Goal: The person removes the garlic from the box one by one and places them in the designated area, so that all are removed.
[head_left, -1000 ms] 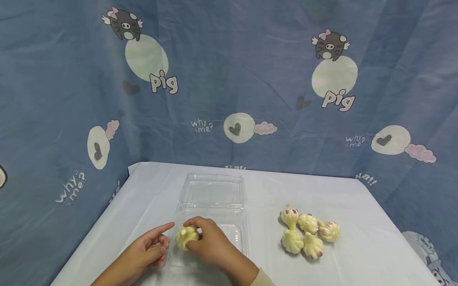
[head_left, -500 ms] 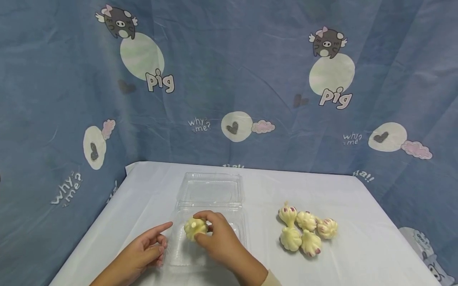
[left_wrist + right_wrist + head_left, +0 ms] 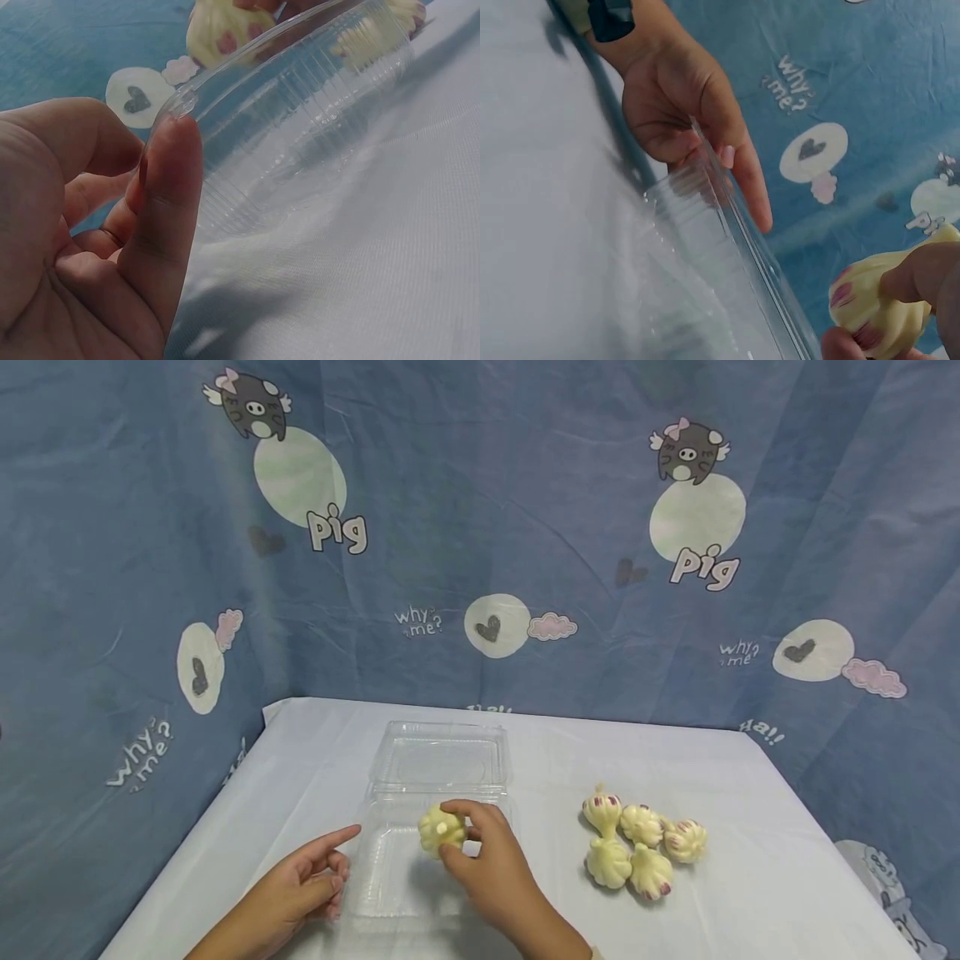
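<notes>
A garlic bulb (image 3: 441, 831), pale yellow with purple patches, is held between the thumb and fingers of my right hand (image 3: 491, 868). It hangs above the right half of a clear plastic box (image 3: 397, 893), whose bottom has nothing lying in it. In the right wrist view the garlic (image 3: 874, 296) shows its purple marks beyond the box rim (image 3: 769, 281). My left hand (image 3: 303, 889) stays at the box's left side, index finger stretched out. The left wrist view shows its thumb (image 3: 172, 157) and fingers pinching the rim.
The hinged lid (image 3: 442, 760) lies folded back behind the box. Several more garlic bulbs (image 3: 609, 862) sit in a cluster on the white tablecloth (image 3: 757, 868) to the right. A blue printed curtain (image 3: 562, 527) stands behind and on both sides.
My right hand has carried the garlic bulb rightward, from the box's left side to over its right half. The left hand, the box and the cluster have stayed put.
</notes>
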`<action>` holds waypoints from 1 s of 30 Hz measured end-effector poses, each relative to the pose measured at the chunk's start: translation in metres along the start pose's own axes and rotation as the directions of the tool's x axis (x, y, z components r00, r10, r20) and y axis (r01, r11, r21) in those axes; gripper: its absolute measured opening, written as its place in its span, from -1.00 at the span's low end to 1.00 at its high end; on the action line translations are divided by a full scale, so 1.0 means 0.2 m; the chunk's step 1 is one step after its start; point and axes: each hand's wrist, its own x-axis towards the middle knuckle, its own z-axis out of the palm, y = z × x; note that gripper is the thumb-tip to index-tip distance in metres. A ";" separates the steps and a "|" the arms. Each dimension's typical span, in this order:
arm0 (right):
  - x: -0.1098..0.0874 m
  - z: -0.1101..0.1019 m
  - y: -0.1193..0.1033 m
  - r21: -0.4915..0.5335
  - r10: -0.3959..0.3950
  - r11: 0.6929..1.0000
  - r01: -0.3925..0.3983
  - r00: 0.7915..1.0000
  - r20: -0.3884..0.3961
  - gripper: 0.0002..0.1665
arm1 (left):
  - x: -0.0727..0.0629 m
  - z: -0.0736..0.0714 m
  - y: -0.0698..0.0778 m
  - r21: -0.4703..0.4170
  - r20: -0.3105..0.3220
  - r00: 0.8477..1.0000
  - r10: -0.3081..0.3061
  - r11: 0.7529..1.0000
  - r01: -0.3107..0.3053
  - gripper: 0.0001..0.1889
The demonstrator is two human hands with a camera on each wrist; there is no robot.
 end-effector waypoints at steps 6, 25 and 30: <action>-0.03 -0.06 0.02 -0.026 0.000 1.000 -0.002 0.999 -0.044 -0.51 | -0.01 -0.01 0.00 0.014 -0.016 1.000 -0.016 1.000 0.016 -0.23; -0.15 -0.24 0.12 -0.021 0.048 0.998 -0.053 0.981 -0.189 -0.51 | -0.01 -0.02 -0.02 0.000 -0.023 0.999 -0.024 1.000 0.024 -0.22; -0.17 -0.34 0.14 0.006 0.074 0.997 -0.075 0.968 -0.240 -0.48 | 0.01 -0.02 -0.03 -0.025 0.003 1.000 -0.013 1.000 0.013 -0.22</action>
